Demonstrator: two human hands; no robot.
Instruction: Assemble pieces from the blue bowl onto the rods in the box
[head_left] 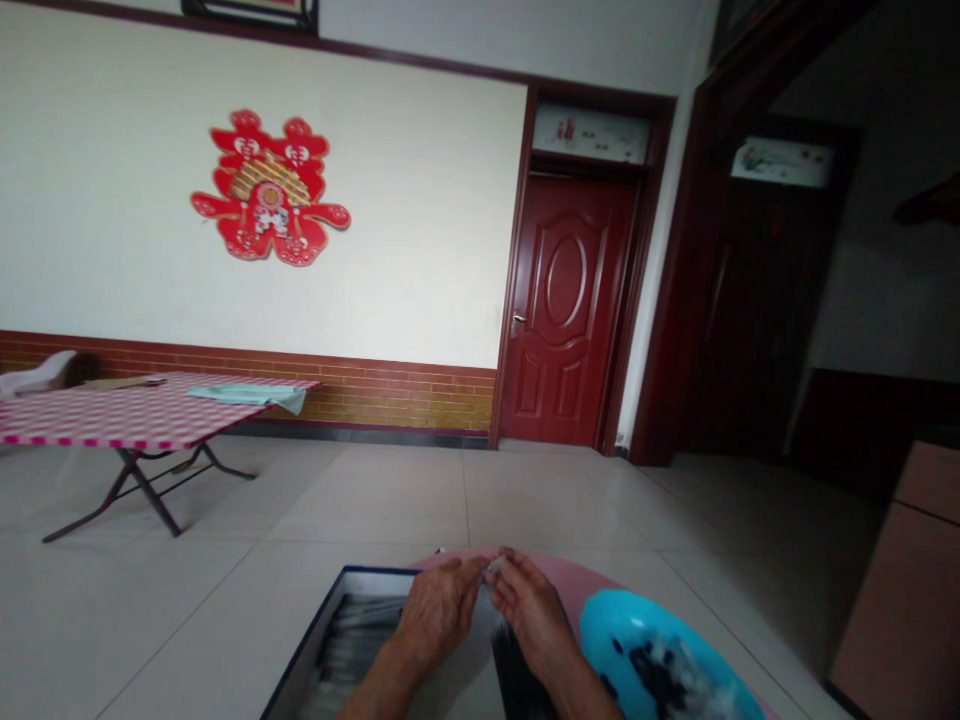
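Observation:
At the bottom centre, my left hand [441,608] and my right hand [531,605] meet with fingertips pinched together. Between them is a small whitish, see-through piece [494,567], too small to make out its kind. Left of and under my left hand lies a shallow box [309,632] with a dark blue rim, holding thin greyish strips [356,640]. A bundle of thin black strips [511,672] lies beside and partly behind my right wrist. On the right a bright blue bowl [600,612] contains small black pieces [654,672] and clear ones [697,680].
Box and bowl stand on a pink round-edged table [574,580]. At left is a folding table [142,418] with a checked cover and a pale green cloth [255,394]. A pinkish cabinet [896,590] stands at right. A red door [568,310] is across the tiled floor [375,490].

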